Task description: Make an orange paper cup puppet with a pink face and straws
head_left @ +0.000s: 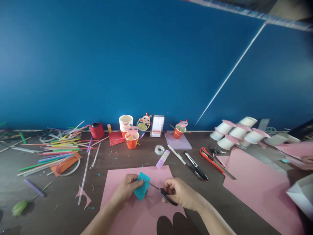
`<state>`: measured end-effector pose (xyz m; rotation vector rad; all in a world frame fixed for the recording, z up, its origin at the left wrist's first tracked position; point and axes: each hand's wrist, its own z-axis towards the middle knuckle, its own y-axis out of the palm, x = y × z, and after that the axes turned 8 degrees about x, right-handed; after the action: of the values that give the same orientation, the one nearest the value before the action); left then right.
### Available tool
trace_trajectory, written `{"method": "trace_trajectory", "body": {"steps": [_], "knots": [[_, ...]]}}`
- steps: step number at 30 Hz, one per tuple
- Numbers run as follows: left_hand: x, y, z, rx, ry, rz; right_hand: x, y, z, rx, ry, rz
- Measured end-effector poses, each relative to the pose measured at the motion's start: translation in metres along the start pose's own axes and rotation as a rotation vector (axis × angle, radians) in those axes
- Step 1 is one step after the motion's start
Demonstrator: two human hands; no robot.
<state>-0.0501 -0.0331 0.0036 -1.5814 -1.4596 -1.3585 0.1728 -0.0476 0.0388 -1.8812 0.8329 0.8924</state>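
In left fingers (138,184), turquoise paper (142,192).

The left hand (127,188) pinches blue paper (141,193); the right hand (179,192) holds black-handled scissors (169,197) against it, over pink paper (137,217). Straws (58,152) lie far left.

Red spool (96,131) sits L of ppr. cup stack (125,125).

blue wall (117,58), white slanting line (231,73); dark brown tabletop (141,158) below
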Motion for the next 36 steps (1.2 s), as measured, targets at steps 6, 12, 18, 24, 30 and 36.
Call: {"method": "trace_trajectory", "body": {"steps": [6,12,18,24,30,36], "knots": [[-0.002,-0.001,0.001,-0.006,-0.006,0.048,0.001,0.002,0.001,-0.003,-0.014,0.013],[0.003,-0.003,-0.001,-0.005,0.027,0.176,0.012,0.0,-0.006,0.131,-0.013,-0.136],[0.035,-0.032,-0.006,0.264,0.331,0.568,0.041,-0.013,-0.027,0.541,-0.005,-0.606],[0.04,-0.079,0.0,0.606,0.34,1.132,0.057,-0.022,-0.037,0.63,0.069,-0.795],[0.037,-0.047,-0.003,0.329,0.654,1.372,0.057,-0.028,-0.033,0.598,0.048,-0.904],[0.029,-0.018,0.01,0.069,0.537,1.476,0.048,-0.034,-0.027,0.502,0.085,-0.905]]}}
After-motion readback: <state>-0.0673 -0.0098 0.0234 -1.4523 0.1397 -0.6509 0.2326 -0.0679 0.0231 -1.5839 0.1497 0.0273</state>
